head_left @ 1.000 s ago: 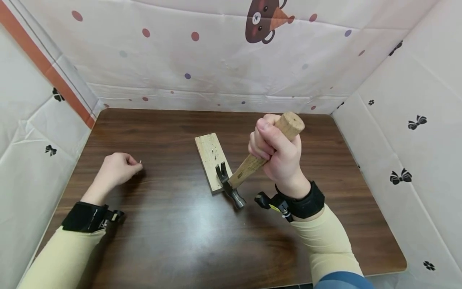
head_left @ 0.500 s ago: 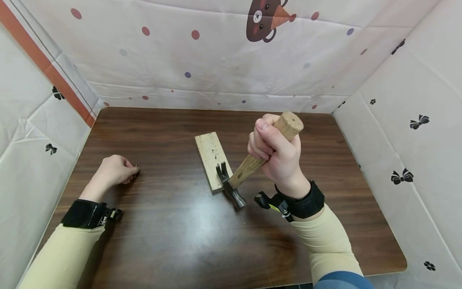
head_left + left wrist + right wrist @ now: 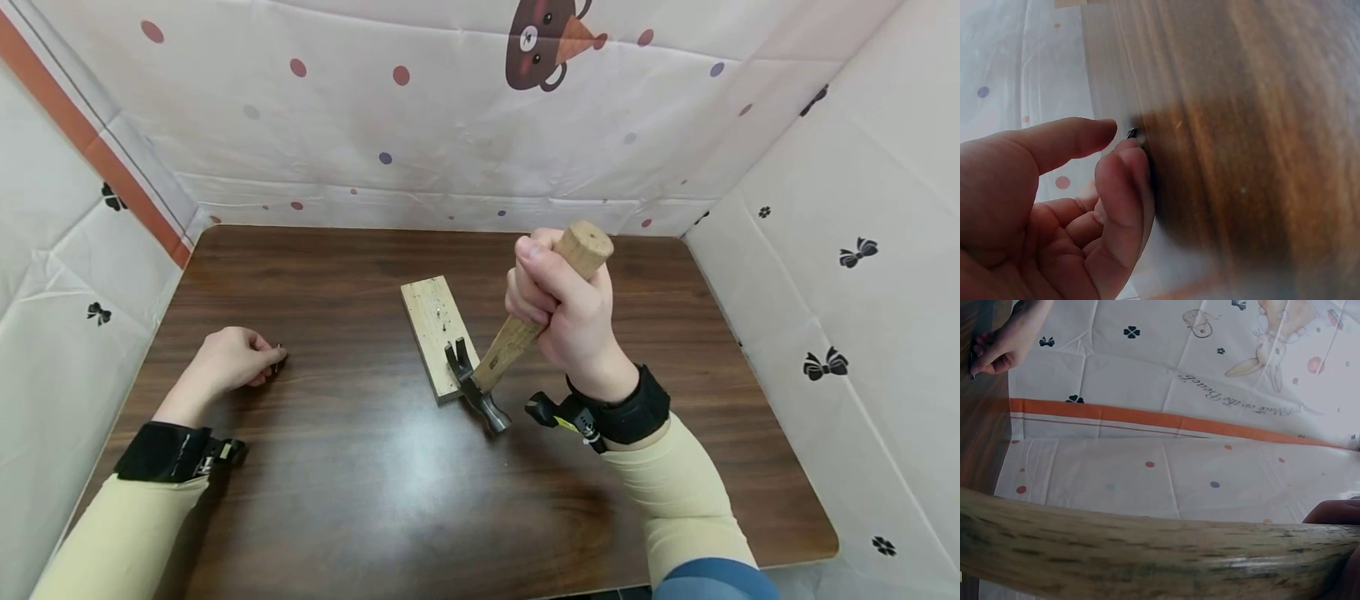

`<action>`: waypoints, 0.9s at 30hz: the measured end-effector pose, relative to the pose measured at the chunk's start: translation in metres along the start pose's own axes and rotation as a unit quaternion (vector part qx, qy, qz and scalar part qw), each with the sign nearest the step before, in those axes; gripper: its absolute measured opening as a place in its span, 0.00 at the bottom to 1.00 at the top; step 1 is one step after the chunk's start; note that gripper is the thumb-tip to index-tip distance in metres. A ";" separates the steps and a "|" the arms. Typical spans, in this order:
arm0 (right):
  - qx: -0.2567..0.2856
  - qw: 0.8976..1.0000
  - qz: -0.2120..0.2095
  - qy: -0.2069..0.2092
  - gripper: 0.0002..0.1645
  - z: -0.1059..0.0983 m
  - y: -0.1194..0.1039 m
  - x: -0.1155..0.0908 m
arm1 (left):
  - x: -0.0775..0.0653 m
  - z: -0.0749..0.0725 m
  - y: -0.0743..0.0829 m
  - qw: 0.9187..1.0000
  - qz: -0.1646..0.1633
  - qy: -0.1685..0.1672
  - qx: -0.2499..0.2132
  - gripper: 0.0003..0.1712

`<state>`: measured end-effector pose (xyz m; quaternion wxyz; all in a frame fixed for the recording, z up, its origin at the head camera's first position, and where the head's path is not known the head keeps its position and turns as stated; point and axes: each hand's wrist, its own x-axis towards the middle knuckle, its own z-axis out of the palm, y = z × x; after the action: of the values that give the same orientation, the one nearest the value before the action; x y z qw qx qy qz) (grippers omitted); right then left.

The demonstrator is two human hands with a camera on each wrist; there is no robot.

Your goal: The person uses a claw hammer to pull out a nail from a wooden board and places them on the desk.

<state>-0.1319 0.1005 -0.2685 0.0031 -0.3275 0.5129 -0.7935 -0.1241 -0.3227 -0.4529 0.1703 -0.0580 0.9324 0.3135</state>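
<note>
My right hand [image 3: 566, 312] grips a claw hammer [image 3: 498, 354] by its wooden handle, near the butt end. The steel head points down, its claw overlapping the near end of a pale wooden board [image 3: 431, 312], its face beside the board's corner. Small dark nail-like bits and holes mark the board's top. In the right wrist view the handle [image 3: 1147, 553] fills the bottom. Off to the left, my left hand [image 3: 236, 362] is low over the table, fingertips holding a small dark nail [image 3: 1132, 132]; most of the nail is hidden by the fingers.
The brown wood-grain table [image 3: 360, 517] has a printed white sheet [image 3: 337, 108] rising behind it and along both sides. Black wrist straps with cameras sit on both wrists, the right camera [image 3: 551, 412] jutting out near the hammer's face.
My left hand has dropped slightly toward me and turned the small nail between its fingertips. The right hand tips the handle's butt slightly left, while the hammer head and board stay put.
</note>
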 end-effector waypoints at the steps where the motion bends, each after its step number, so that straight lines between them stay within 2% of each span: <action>1: -0.007 1.000 0.005 0.000 0.26 0.000 0.000 0.002 | 0.000 -0.001 0.000 1.000 0.001 -0.001 -0.001 0.22; 5: -0.022 1.000 0.020 0.004 0.27 0.002 -0.002 0.010 | -0.001 -0.004 0.001 1.000 0.007 -0.006 -0.005 0.23; 11: -0.029 0.999 0.038 0.004 0.28 0.001 -0.001 0.018 | 0.000 -0.005 0.000 1.000 0.000 -0.012 -0.011 0.23; 19: -0.034 0.998 0.043 0.007 0.28 -0.002 0.003 0.021 | 0.002 -0.007 -0.003 1.000 -0.005 -0.014 -0.015 0.26; 22: -0.034 0.998 0.046 0.007 0.28 -0.003 0.005 0.022 | 0.003 -0.006 -0.004 1.000 0.003 0.003 -0.002 0.27; 27: -0.036 0.998 0.051 0.003 0.28 -0.004 0.006 0.026 | 0.006 -0.002 0.000 0.996 0.032 0.076 0.025 0.28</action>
<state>-0.1569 0.0923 -0.2611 0.0300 -0.2981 0.5573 -0.7744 -0.1304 -0.3241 -0.4537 0.0908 -0.0474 0.9516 0.2897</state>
